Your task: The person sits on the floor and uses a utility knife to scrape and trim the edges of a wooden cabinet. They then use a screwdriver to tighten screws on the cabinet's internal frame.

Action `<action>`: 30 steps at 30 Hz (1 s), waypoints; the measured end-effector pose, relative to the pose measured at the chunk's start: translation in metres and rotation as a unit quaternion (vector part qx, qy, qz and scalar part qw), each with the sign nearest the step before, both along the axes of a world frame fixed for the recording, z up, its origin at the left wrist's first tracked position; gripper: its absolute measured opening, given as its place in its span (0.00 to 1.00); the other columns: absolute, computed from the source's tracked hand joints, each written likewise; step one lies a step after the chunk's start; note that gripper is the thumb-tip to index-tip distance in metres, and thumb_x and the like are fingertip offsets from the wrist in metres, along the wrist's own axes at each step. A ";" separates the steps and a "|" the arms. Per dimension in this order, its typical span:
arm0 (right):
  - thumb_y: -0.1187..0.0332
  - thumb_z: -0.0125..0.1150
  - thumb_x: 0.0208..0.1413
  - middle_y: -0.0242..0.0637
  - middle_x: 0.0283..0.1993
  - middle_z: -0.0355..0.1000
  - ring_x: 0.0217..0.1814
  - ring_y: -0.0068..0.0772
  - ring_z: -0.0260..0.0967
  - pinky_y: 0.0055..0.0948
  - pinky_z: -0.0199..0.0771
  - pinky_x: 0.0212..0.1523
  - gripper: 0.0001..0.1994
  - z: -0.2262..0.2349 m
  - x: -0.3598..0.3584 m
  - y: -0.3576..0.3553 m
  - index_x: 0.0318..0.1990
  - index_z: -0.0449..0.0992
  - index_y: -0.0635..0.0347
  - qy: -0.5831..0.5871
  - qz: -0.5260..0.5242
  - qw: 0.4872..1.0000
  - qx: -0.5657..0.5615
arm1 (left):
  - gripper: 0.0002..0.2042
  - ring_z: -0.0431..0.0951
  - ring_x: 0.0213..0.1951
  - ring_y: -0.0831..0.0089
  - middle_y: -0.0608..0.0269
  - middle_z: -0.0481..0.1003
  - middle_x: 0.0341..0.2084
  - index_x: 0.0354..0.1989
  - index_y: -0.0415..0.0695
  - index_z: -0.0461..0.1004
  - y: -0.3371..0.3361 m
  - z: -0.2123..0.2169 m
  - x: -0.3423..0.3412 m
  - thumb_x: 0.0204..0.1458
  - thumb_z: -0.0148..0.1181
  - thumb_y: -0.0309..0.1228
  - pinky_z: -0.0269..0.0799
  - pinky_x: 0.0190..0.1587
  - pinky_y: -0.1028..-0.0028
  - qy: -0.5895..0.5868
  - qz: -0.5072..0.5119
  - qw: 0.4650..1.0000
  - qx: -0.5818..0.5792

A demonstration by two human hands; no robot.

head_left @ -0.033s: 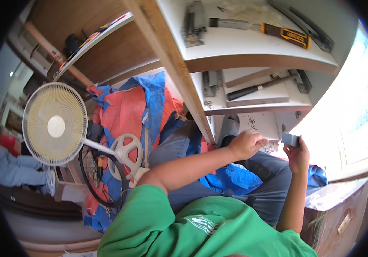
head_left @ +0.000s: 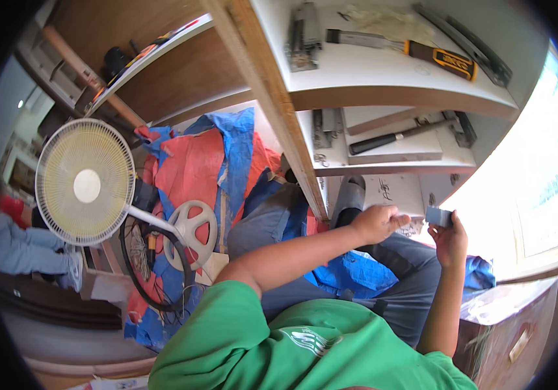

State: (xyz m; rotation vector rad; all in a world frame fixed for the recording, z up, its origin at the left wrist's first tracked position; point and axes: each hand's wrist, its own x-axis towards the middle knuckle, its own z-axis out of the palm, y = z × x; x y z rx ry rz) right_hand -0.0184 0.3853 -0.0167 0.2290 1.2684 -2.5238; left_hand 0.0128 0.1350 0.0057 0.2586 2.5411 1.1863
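The small grey block (head_left: 438, 216) has a smooth, matt face; whether it is metal or plastic, I cannot tell. The upper shelf (head_left: 357, 71) is smooth and white, and its front edge is brown like wood. Near its left edge are dull grey metal parts (head_left: 304, 42); toward its right edge, the tool (head_left: 425, 53) has a handle that looks of black and yellow plastic. The wooden post (head_left: 267, 97) is bare and rough. The fan (head_left: 86, 185) looks of smooth plastic. The tarpaulin (head_left: 191, 166) is wrinkled, the shirt (head_left: 350, 331) is matt cloth, and glossy clear film covers the brown box (head_left: 506, 302).
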 end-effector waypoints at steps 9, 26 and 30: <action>0.58 0.48 0.69 0.37 0.45 0.75 0.42 0.32 0.76 0.35 0.77 0.40 0.14 -0.022 -0.014 -0.026 0.52 0.70 0.58 0.003 0.044 0.998 0.051 | 0.18 0.76 0.47 0.76 0.58 0.79 0.41 0.54 0.33 0.73 0.050 -0.065 -0.018 0.68 0.48 0.37 0.70 0.53 0.72 -0.065 0.121 0.909 0.394; 0.49 0.30 0.73 0.49 0.74 0.55 0.79 0.51 0.45 0.41 0.41 0.76 0.31 -0.052 -0.013 -0.045 0.70 0.60 0.64 0.333 0.160 0.611 0.700 | 0.15 0.82 0.27 0.63 0.52 0.79 0.26 0.35 0.31 0.78 0.059 -0.106 -0.060 0.61 0.49 0.31 0.74 0.32 0.67 -0.066 0.326 0.890 0.311; 0.49 0.30 0.72 0.52 0.72 0.57 0.76 0.56 0.50 0.45 0.44 0.75 0.30 -0.075 -0.026 -0.039 0.68 0.63 0.61 0.275 0.081 0.719 0.633 | 0.15 0.83 0.28 0.62 0.48 0.79 0.26 0.36 0.32 0.78 0.053 -0.117 -0.058 0.61 0.47 0.31 0.74 0.32 0.65 -0.083 0.354 0.898 0.249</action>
